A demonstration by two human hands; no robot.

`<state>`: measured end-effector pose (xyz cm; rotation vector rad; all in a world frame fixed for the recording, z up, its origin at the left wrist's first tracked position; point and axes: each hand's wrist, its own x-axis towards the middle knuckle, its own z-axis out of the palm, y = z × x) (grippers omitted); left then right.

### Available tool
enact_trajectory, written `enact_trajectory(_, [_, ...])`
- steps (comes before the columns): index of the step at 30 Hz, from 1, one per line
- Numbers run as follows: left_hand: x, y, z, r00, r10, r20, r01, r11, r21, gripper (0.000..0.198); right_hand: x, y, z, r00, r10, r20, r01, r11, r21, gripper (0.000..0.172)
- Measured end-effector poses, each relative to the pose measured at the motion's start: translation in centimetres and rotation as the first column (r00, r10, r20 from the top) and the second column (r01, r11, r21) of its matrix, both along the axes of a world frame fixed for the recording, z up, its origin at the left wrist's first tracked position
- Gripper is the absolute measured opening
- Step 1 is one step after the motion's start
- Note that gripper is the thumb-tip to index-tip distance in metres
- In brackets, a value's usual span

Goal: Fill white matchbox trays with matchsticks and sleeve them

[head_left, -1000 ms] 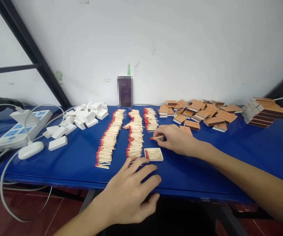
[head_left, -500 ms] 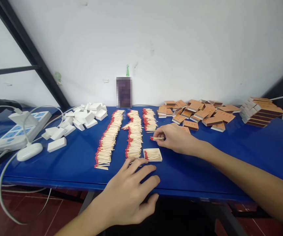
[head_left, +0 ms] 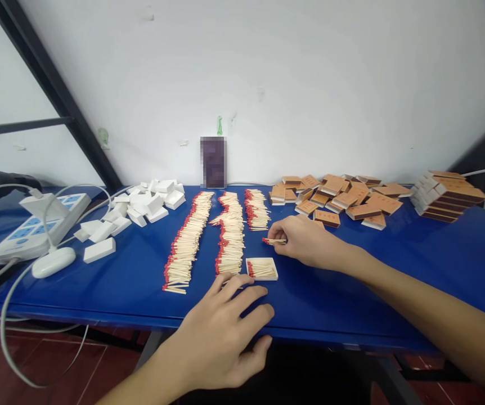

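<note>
A few red-tipped matches (head_left: 273, 241) are pinched between the thumb and fingers of my right hand (head_left: 299, 239), just above the table. Below and left of it lies a white matchbox tray (head_left: 273, 276), partly filled with matches whose red heads point left. My left hand (head_left: 229, 326) is open, fingers spread, at the table's front edge; its fingertips are beside the tray and cover the near end of the middle row of matches (head_left: 231, 242). Two more rows lie on the table: a long left row (head_left: 187, 242) and a shorter right row (head_left: 257, 209).
White matchbox trays (head_left: 145, 202) are heaped at the back left. Orange matchbox sleeves (head_left: 344, 197) lie in a pile at the back right, beside stacked matchboxes (head_left: 451, 194). A power strip (head_left: 35, 228) with cables sits left. A pixelated dark object (head_left: 214, 162) leans against the wall.
My right hand, still pinching the matches, has shifted very slightly to the right. The left hand stays almost where it was. The whole view has tilted a little.
</note>
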<state>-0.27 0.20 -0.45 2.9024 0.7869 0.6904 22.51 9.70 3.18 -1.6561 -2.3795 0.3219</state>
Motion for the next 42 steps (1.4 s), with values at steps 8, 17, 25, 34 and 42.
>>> enact_trajectory(8, [0.0,0.0,0.1,1.000,-0.001,0.008,0.001,1.000,0.005,0.022,0.5,0.5,-0.2,0.992,-0.006,-0.125,0.002,1.000,-0.028,0.008])
enact_trajectory(17, [0.1,0.0,0.2,1.000,0.005,0.006,-0.005,1.000,0.006,0.021,-0.8,-2.0,1.2,0.928,0.230,-0.292,-0.240,0.971,0.001,0.011])
enact_trajectory(25, [0.0,-0.1,0.3,1.000,0.011,-0.004,-0.011,1.000,0.004,0.021,-1.5,-3.1,0.6,0.913,0.276,-0.299,-0.299,0.954,-0.034,0.015])
enact_trajectory(34, [0.0,0.0,0.2,1.000,0.020,0.001,-0.020,1.000,0.014,0.023,-1.5,-3.3,0.8,0.908,0.328,-0.261,-0.338,0.941,0.008,0.013])
enact_trajectory(42, [0.0,0.0,0.1,1.000,0.015,0.008,-0.015,1.000,0.016,0.022,-1.1,-3.3,0.9,0.914,0.349,-0.207,-0.350,0.936,0.032,0.014])
